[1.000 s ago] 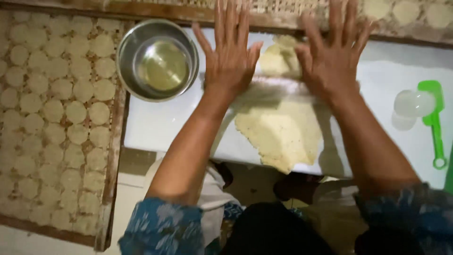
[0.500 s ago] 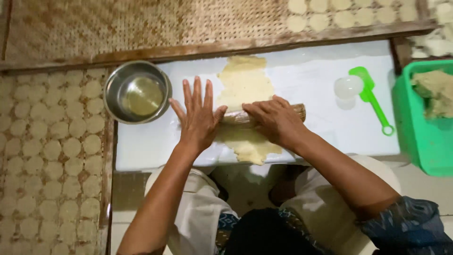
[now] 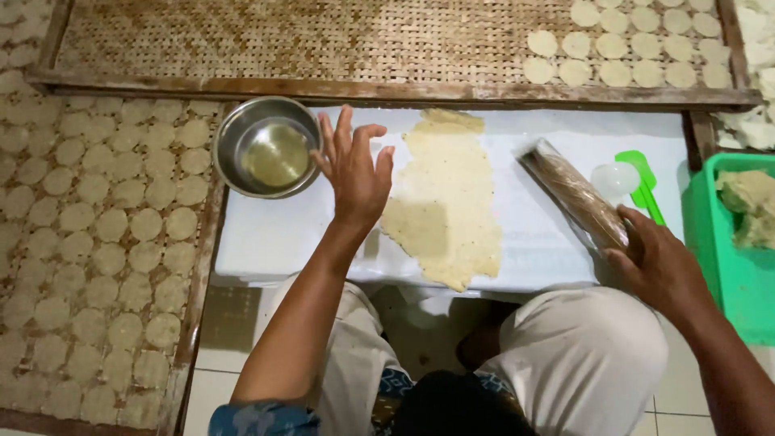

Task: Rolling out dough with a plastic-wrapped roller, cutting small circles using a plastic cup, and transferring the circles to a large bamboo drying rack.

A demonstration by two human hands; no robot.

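A thin, pale yellow sheet of rolled dough lies on the white board in front of me. My left hand hovers open just left of the dough, beside a steel bowl holding a little oily liquid. My right hand grips the near end of a plastic-wrapped wooden rolling pin, which rests slanted on the right part of the board, off the dough.
A woven tray on the left holds several round dough discs. Another woven tray lies behind the board, with discs at its right end. A green cutter with a clear cup and a green tub of dough sit at right.
Both hands were rolling the pin over the dough. Now the right hand has carried the pin off to the right side of the board, and the left hand has lifted toward the bowl.
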